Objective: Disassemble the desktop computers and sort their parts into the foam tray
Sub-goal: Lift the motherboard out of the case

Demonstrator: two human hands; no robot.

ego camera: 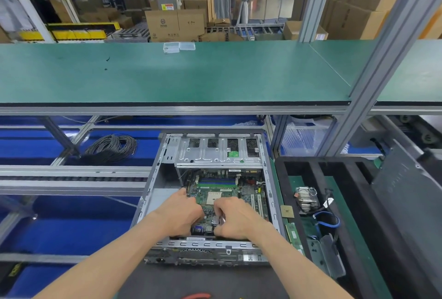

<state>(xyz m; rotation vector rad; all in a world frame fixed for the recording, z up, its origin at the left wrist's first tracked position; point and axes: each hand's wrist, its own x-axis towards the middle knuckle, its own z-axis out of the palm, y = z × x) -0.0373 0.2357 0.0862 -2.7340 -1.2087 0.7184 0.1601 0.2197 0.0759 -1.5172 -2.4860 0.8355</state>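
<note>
While both hands work inside the open case, the scene reads as follows.

Motherboard [222,193]: lies flat on the floor of the computer case [153,188], its long axis running away from the person toward the drive cage [217,152]; the bare processor socket shows just beyond the knuckles.

Left hand [183,215]: fingers curled down over the board's near-left part, apparently gripping its edge; the fingertips are hidden.

Right hand [235,218]: fingers curled and closed on the metal port block at the board's near edge, just beside the left hand.

Key relation: the board lies directly under and ahead of both hands, and the rear panel of the case stands between it and the person. Both hands are equally near, so my judgement is that the board must lift at the near edge and clear that panel, a two-handed move.

Foam tray [282,179]: stands just right of the case, nearer the right hand; it already holds a heatsink [307,199], a processor chip [287,211], memory sticks [294,235] and a blue cable [331,219].

Step in hand: likely freeing the motherboard.
</note>
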